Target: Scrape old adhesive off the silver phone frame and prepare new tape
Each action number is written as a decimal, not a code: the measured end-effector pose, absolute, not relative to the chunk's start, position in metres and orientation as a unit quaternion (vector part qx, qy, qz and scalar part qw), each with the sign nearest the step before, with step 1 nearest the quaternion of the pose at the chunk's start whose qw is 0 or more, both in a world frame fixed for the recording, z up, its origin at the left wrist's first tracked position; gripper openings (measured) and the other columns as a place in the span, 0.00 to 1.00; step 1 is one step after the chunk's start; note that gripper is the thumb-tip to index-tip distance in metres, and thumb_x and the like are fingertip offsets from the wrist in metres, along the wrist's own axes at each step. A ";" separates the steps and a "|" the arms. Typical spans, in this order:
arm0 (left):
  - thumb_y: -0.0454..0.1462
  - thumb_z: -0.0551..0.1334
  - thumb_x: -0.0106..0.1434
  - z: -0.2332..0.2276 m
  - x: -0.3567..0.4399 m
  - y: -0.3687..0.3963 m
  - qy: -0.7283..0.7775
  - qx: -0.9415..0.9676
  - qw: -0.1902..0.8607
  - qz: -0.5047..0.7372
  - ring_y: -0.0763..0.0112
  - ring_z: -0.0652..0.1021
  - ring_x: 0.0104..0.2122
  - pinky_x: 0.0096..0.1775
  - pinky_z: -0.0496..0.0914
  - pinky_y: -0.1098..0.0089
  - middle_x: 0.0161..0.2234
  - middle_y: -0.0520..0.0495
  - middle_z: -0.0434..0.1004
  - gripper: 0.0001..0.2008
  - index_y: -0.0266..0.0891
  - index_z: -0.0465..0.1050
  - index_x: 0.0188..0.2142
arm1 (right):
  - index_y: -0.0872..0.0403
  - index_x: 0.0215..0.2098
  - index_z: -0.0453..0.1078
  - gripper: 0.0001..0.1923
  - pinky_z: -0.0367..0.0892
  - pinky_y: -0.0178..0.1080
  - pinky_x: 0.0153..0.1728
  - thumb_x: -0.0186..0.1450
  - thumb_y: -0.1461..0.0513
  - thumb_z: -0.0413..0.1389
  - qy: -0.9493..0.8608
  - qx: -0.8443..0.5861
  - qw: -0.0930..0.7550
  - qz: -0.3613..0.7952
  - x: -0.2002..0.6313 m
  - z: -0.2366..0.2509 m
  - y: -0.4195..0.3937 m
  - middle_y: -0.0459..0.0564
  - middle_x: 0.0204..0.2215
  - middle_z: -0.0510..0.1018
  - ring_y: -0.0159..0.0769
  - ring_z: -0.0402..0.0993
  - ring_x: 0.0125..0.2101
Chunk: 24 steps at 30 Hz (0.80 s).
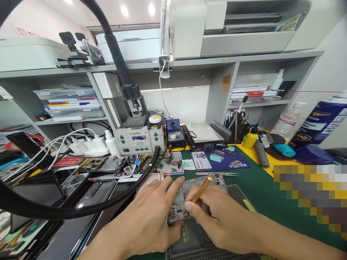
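An opened phone frame (177,206) lies on a dark honeycomb-patterned repair mat (189,240). My left hand (154,213) grips it from the left, its fingers along the far side and its thumb at the near edge. In my right hand (217,213) is a slim, gold-coloured pen-shaped tool (202,189), pinched between thumb and fingers and slanting down toward the frame. Its working tip is hidden behind my fingers. Just beyond the frame lie metal tweezers (217,174).
Several phones and phone parts (92,202) crowd the left. Behind stand a soldering station (132,139), a tray of small boards (177,162) and a heating plate (206,144). A black hose (108,211) arches across the left foreground. Bottles (249,137) and a spray can (317,122) stand right.
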<state>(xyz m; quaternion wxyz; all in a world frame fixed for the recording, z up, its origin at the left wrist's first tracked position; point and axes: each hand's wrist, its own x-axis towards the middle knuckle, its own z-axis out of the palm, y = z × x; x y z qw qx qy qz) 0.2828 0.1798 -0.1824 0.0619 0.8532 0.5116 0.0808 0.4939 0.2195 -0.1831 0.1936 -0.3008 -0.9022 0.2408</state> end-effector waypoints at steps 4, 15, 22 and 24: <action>0.40 0.62 0.59 -0.182 0.284 0.181 0.511 0.854 0.062 0.082 0.39 0.69 0.60 0.60 0.66 0.42 0.64 0.31 0.65 0.40 0.35 0.55 0.69 | 0.51 0.28 0.57 0.14 0.63 0.41 0.32 0.73 0.62 0.45 -0.891 -0.312 0.198 0.265 0.493 -0.185 0.221 0.45 0.25 0.70 0.36 0.66 0.25; 0.40 0.62 0.58 -0.182 0.283 0.182 0.507 0.853 0.077 0.100 0.42 0.71 0.56 0.59 0.68 0.44 0.57 0.35 0.69 0.40 0.33 0.55 0.69 | 0.51 0.27 0.57 0.16 0.65 0.46 0.36 0.73 0.61 0.43 -0.883 -0.319 0.198 0.282 0.494 -0.187 0.218 0.50 0.28 0.73 0.40 0.70 0.29; 0.41 0.62 0.59 -0.184 0.281 0.182 0.504 0.856 0.072 0.091 0.41 0.71 0.57 0.58 0.67 0.44 0.60 0.33 0.68 0.41 0.33 0.54 0.70 | 0.51 0.26 0.57 0.16 0.65 0.44 0.33 0.73 0.60 0.44 -0.880 -0.313 0.204 0.293 0.492 -0.185 0.219 0.49 0.27 0.72 0.40 0.70 0.28; 0.41 0.62 0.59 -0.183 0.282 0.182 0.504 0.855 0.071 0.095 0.41 0.71 0.57 0.59 0.67 0.45 0.59 0.33 0.68 0.41 0.33 0.54 0.70 | 0.51 0.25 0.57 0.17 0.66 0.45 0.34 0.73 0.61 0.43 -0.882 -0.312 0.205 0.288 0.493 -0.185 0.219 0.50 0.28 0.73 0.41 0.71 0.30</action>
